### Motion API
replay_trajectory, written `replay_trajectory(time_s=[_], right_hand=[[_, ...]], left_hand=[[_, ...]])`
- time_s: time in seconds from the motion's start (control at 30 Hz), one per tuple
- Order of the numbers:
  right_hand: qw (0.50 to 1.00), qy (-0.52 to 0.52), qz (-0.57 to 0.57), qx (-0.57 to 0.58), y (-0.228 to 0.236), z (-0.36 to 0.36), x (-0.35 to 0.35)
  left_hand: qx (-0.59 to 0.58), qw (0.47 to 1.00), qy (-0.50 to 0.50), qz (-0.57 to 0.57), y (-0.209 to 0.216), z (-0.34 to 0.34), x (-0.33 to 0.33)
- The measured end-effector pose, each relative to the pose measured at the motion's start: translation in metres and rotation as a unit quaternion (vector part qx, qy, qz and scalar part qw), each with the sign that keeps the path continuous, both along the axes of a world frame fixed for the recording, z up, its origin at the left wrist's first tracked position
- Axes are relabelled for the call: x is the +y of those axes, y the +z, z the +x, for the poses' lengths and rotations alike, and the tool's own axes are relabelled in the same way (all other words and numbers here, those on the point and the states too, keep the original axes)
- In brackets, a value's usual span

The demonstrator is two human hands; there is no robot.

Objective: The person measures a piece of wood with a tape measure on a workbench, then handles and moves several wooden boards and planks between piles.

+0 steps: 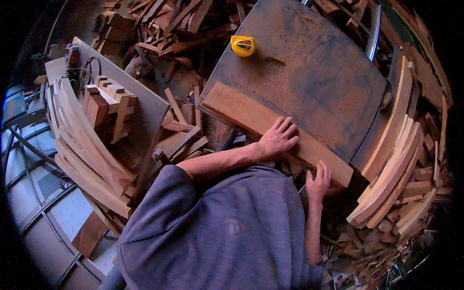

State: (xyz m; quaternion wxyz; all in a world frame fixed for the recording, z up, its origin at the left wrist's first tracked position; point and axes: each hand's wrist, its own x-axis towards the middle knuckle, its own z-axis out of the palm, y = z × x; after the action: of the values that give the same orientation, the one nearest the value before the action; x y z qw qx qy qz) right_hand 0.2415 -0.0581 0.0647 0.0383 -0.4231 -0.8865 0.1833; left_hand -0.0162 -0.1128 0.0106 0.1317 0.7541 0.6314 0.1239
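Observation:
A long reddish-brown wooden board [241, 107] lies slantwise along the near edge of a dusty dark metal tabletop [309, 67]. My left hand [279, 139] grips the board near its middle, the fingers bent together over its top face. Farther right, my right hand [318, 180] holds the board's near edge close to its right end, fingertips on the wood; the thumb is hard to make out. On the far left part of the tabletop, apart from both hands, sits a yellow tape measure [242, 46].
Curved wooden pieces [391, 169] are stacked beside the tabletop's right side. More long curved pieces [89, 135] lean at the left, near stacked short blocks [108, 104]. Offcuts [164, 24] pile up beyond, and scraps [360, 251] litter the lower right.

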Motion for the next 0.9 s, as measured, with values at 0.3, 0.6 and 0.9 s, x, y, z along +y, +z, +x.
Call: replay_trajectory(time_s=[0.3,0.6,0.9], right_hand=[[0.991,-0.102,0.069,0.053,0.003,0.002,-0.024],[0.940,-0.304,-0.109,0.113,-0.020,0.018,-0.073],[0.936,-0.300,-0.143,0.117,-0.048,0.023,-0.105]], left_hand=[[-0.036,0.999,-0.028,0.028,-0.011,-0.002,0.018],[-0.022,0.992,-0.048,-0.114,0.022,-0.011,0.027],[-0.014,0.995,-0.052,-0.087,0.024,-0.004,0.029]])
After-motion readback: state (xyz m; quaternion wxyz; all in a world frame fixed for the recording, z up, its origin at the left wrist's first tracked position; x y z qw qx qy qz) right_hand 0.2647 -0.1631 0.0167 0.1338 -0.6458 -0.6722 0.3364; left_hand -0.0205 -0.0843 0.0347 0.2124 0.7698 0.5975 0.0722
